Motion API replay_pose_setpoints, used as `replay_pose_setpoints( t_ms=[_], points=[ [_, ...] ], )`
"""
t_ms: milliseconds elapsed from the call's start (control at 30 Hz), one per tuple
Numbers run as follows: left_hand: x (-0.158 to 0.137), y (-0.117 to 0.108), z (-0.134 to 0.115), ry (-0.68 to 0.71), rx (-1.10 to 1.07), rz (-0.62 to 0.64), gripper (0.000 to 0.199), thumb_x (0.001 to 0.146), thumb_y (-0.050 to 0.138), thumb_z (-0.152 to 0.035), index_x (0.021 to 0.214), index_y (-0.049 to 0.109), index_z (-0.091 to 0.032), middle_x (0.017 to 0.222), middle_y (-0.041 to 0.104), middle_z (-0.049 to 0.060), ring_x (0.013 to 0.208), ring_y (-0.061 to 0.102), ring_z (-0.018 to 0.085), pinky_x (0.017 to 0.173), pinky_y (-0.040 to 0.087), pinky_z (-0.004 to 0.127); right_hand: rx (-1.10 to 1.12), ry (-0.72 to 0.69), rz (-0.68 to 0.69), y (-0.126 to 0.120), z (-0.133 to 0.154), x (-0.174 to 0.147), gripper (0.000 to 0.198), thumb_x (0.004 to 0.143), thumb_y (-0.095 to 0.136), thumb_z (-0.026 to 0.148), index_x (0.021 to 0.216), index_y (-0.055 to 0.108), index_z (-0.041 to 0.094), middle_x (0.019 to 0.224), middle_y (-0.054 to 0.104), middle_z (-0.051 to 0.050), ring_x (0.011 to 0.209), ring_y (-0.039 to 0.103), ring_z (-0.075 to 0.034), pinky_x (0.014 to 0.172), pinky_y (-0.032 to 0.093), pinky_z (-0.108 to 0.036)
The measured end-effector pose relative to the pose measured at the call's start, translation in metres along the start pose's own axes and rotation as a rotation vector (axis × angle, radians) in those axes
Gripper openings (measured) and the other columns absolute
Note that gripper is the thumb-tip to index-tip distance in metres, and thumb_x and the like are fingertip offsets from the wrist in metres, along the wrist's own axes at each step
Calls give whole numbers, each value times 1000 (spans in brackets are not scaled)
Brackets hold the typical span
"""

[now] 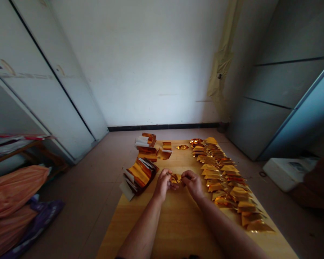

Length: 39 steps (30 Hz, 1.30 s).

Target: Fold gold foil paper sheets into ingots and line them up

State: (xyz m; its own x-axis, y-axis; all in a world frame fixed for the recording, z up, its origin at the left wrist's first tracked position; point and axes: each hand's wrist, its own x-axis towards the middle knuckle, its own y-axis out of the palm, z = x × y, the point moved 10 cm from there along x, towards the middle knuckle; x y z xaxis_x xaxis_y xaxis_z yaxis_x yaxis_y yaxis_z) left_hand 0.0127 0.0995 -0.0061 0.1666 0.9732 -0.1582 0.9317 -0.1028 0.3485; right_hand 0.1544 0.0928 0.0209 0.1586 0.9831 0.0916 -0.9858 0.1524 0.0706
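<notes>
Between my two hands, above the middle of the wooden table [175,223], is a small piece of folded gold foil paper [175,178]. My left hand [164,182] grips its left end, fingers partly beneath it. Its right end is pinched by the fingertips of my right hand [191,182]. Left of my hands lies a curled stack of gold foil sheets [142,172]. Rows of folded gold paper ingots [212,167] cover the table's right side. Beyond my hands sits a single folded gold piece [182,147].
More curled foil sheets [147,154] lie at the table's far left. A grey refrigerator [275,104] and a white box [280,172] stand to the right. White cabinets [43,79] and orange cloth [16,190] are at left, and a wall [151,64] rises behind.
</notes>
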Motion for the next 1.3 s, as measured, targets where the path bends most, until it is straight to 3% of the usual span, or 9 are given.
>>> replay_pose_setpoints(
  t_ms=[133,400,767,900,1067,1300],
  points=[
    [-1,1,-5,24,63,-22,38,70,63,-48,88,42,-22,66,60,-5,43,61,13,40,42,20,-29,-45,-5,-1,3,0,6,56,54,22,60,58,23,50,52,5,43,49,-12,42,38,-23],
    [2,6,7,-34,-95,109,44,77,48,-60,97,42,-21,78,65,1,47,63,15,41,44,21,122,189,2,-2,-14,0,7,52,58,24,57,55,21,44,50,6,40,43,-10,42,35,-22],
    [-3,7,-9,51,30,129,44,76,59,-45,107,49,-16,66,54,-5,49,63,14,46,44,21,367,311,58,3,-27,0,12,49,64,22,57,55,19,40,48,6,38,40,-8,39,30,-20],
    [-3,8,-8,42,67,156,53,75,62,-45,119,45,-19,79,59,-2,58,66,15,53,49,24,418,347,82,5,-29,0,15,49,66,23,58,54,19,41,47,7,37,38,-7,38,28,-20],
    [1,4,-3,24,125,121,54,72,64,-45,115,45,-18,85,63,1,63,68,16,57,51,26,392,302,120,5,-26,1,16,53,68,24,62,54,20,43,48,7,40,40,-8,41,30,-20],
    [1,-4,-8,44,260,13,34,72,59,-45,88,49,-17,64,62,-1,47,63,14,42,41,19,122,98,167,3,0,0,7,59,63,24,61,58,20,47,53,6,44,45,-9,47,36,-22]
  ],
)
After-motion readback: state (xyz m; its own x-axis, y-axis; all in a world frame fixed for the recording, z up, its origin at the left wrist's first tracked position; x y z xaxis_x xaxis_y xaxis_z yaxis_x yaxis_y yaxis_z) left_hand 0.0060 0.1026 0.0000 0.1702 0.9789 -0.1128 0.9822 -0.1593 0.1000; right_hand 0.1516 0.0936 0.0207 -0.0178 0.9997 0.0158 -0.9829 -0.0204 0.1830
